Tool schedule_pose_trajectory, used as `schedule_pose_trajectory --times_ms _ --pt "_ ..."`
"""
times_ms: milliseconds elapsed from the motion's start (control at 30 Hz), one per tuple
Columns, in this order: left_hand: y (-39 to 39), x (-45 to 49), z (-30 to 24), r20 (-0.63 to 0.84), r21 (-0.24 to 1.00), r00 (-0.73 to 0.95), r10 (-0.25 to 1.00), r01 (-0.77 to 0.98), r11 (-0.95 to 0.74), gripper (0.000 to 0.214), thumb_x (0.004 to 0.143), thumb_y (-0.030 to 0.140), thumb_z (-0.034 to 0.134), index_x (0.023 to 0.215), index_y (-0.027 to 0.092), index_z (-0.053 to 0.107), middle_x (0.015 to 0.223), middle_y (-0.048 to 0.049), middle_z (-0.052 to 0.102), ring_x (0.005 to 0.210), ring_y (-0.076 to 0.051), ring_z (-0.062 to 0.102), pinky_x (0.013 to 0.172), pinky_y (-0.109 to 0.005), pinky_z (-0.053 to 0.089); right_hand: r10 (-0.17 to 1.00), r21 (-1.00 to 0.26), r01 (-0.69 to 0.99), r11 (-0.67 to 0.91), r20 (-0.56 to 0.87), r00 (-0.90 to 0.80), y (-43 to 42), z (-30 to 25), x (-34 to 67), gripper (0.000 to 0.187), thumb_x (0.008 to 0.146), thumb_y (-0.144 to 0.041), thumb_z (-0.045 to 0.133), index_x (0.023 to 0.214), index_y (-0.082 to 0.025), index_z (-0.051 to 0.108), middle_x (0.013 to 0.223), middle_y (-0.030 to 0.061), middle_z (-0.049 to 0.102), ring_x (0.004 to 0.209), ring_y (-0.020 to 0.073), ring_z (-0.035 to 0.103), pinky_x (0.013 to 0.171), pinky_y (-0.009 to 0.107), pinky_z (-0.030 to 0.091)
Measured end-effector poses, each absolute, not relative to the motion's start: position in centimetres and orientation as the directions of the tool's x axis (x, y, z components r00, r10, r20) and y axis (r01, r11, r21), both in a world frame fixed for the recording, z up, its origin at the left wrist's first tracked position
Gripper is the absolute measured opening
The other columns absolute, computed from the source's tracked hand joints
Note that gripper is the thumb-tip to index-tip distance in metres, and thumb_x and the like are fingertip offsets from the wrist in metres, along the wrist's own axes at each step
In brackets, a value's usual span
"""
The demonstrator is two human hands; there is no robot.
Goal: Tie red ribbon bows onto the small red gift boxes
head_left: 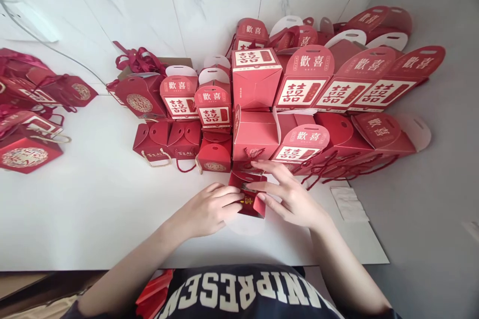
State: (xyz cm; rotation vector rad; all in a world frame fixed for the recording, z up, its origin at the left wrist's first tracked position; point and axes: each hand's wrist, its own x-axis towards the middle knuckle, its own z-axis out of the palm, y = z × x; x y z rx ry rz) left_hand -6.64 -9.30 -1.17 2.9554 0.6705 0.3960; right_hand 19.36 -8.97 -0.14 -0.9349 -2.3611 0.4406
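Note:
Between my hands is a small, partly folded red paper gift box [249, 194] with gold-and-red print on its front and a white tab [245, 224] showing below it. My left hand [207, 212] grips its left side with curled fingers. My right hand [290, 194] lies over its top and right side, fingertips pressing the paper. Directly ahead stand stacked red boxes [254, 79] printed with the double-happiness character and 歡喜, with white handle tabs. The nearest finished box [254, 134] stands just beyond my right fingertips.
A white table [93, 219] bears everything, backed by a marble-patterned wall [209, 0]. Red bags with cords [28, 154] lie at the left, and red ribbons [138, 60] lie in a carton behind. White paper sheets [348, 204] rest near the right edge, beyond which is grey floor [422, 219].

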Motion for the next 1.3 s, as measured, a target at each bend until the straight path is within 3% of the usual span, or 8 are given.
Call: schedule_pose_trajectory --times_ms 200,400,500,600,767,1100,1200,1300 --pt "-9.1 -6.8 -1.5 0.254 0.078 0.847 0.468 0.464 -0.882 0.025 0.087 0.012 0.051 0.106 0.020 0.065 0.112 -0.0079 0.069 0.109 -0.025 0.059 0.094 -0.041 0.045 0.719 -0.558 0.502 0.660 0.278 -0.637 -9.2 -0.9 17.2 0.048 0.099 -0.030 0.049 0.146 -0.030 0.042 0.150 0.0077 0.043 0.135 0.0232 0.045 0.111 0.043 0.043" --pt "-9.5 -7.1 -1.5 0.247 0.047 0.838 0.486 0.491 -0.870 0.028 0.086 0.011 0.052 0.110 0.018 0.064 0.126 -0.0121 0.063 0.104 -0.026 0.062 0.088 -0.042 0.052 0.798 -0.570 0.583 0.579 0.251 -0.547 -9.7 0.0 16.5 0.064 0.094 -0.033 0.055 0.152 -0.026 0.029 0.146 0.0105 0.048 0.133 0.0276 0.049 0.106 0.046 0.048" --pt "-9.6 -7.1 -1.4 0.234 0.087 0.807 0.542 0.538 -0.838 0.036 0.088 0.023 0.057 0.123 0.017 0.059 0.148 -0.0171 0.044 0.106 -0.028 0.063 0.087 -0.043 0.055 0.798 -0.617 0.538 0.574 0.274 -0.537 -9.7 0.2 16.4 0.066 0.094 -0.040 0.056 0.152 -0.024 0.027 0.150 0.0115 0.043 0.138 0.0271 0.043 0.111 0.045 0.044" --pt "-9.5 -7.1 -1.2 0.220 0.147 0.752 0.621 0.604 -0.784 0.049 0.090 0.034 0.058 0.134 0.015 0.050 0.161 -0.0191 0.022 0.115 -0.029 0.061 0.091 -0.042 0.055 0.831 -0.689 0.497 0.527 0.295 -0.472 -9.6 0.0 16.6 0.059 0.097 -0.041 0.051 0.149 -0.023 0.030 0.151 0.0119 0.042 0.137 0.0248 0.045 0.111 0.042 0.045" --pt "-9.1 -6.9 -1.1 0.240 0.151 0.708 0.664 0.649 -0.746 0.052 0.089 0.040 0.061 0.135 0.018 0.051 0.160 -0.0166 0.025 0.126 -0.034 0.054 0.101 -0.050 0.049 0.793 -0.664 0.477 0.576 0.311 -0.523 -9.5 -0.8 16.9 0.035 0.101 -0.033 0.045 0.134 -0.024 0.054 0.142 0.0100 0.053 0.134 0.0244 0.048 0.111 0.044 0.043" --pt "-9.2 -6.8 -0.9 0.199 0.339 0.624 0.756 0.680 -0.650 0.087 0.081 0.049 0.069 0.150 0.016 0.028 0.163 -0.0221 0.008 0.124 -0.035 0.058 0.091 -0.045 0.057 0.792 -0.686 0.422 0.592 0.399 -0.463 -9.1 -1.8 17.5 0.037 0.098 -0.032 0.053 0.134 -0.023 0.052 0.140 0.0112 0.055 0.130 0.0238 0.051 0.108 0.042 0.045" --pt "-9.0 -6.7 -1.0 0.201 0.429 0.598 0.776 0.658 -0.619 0.089 0.081 0.050 0.069 0.151 0.018 0.025 0.163 -0.0207 0.009 0.134 -0.034 0.049 0.099 -0.044 0.054 0.777 -0.679 0.414 0.606 0.395 -0.490 -8.8 -2.1 17.7 0.042 0.098 -0.032 0.052 0.139 -0.023 0.048 0.145 0.0103 0.051 0.135 0.0238 0.046 0.112 0.044 0.041" --pt "-8.6 -6.6 -1.1 0.266 0.475 0.560 0.784 0.632 -0.612 0.077 0.086 0.047 0.065 0.149 0.022 0.030 0.161 -0.0163 0.022 0.143 -0.031 0.037 0.109 -0.045 0.046 0.759 -0.628 0.457 0.629 0.371 -0.535 -8.7 -2.3 17.8 0.039 0.099 -0.035 0.051 0.137 -0.025 0.053 0.152 0.0089 0.042 0.141 0.0270 0.038 0.115 0.049 0.036"
